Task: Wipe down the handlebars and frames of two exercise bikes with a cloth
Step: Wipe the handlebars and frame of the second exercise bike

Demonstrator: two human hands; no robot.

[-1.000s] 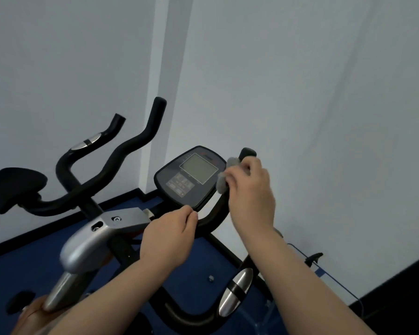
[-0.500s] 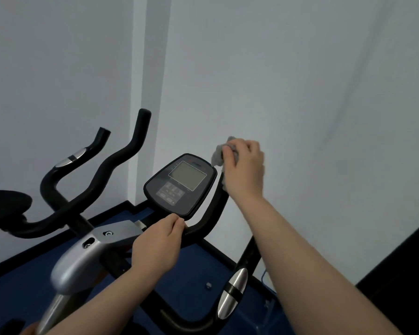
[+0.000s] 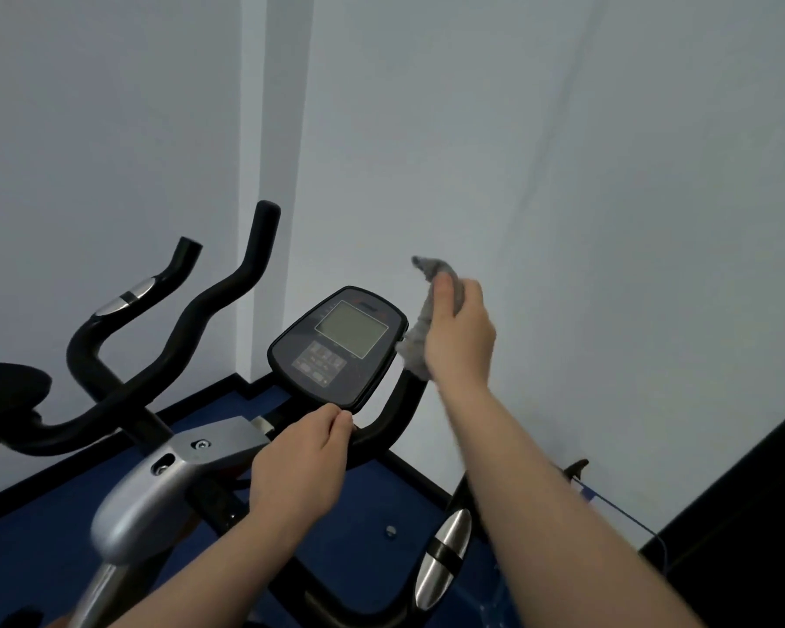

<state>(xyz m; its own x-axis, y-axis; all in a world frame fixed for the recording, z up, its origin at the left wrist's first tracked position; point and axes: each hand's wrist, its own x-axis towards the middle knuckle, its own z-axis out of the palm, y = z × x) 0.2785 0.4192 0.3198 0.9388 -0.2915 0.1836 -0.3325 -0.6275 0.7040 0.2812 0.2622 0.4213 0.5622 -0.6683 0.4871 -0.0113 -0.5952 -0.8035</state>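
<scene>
An exercise bike with black handlebars point(image 3: 209, 305) and a silver frame head point(image 3: 155, 496) fills the lower left. Its console point(image 3: 338, 346) faces me at centre. My right hand point(image 3: 461, 337) grips a grey cloth point(image 3: 420, 337) bunched around the upper end of the right handlebar prong point(image 3: 404, 401), whose tip is hidden by the cloth. My left hand point(image 3: 302, 464) is closed on the crossbar just below the console. A silver pulse sensor point(image 3: 445, 555) sits on the lower right grip.
White walls meet in a corner behind the bike. A black saddle-like pad point(image 3: 5, 396) pokes in at the far left. Blue floor mat point(image 3: 368, 505) lies below, with a thin blue cable point(image 3: 617, 509) and a dark panel point(image 3: 744, 514) at the right.
My right hand slid the cloth up the right handlebar prong to its tip. The view shifted a little; my left hand kept its hold below the console.
</scene>
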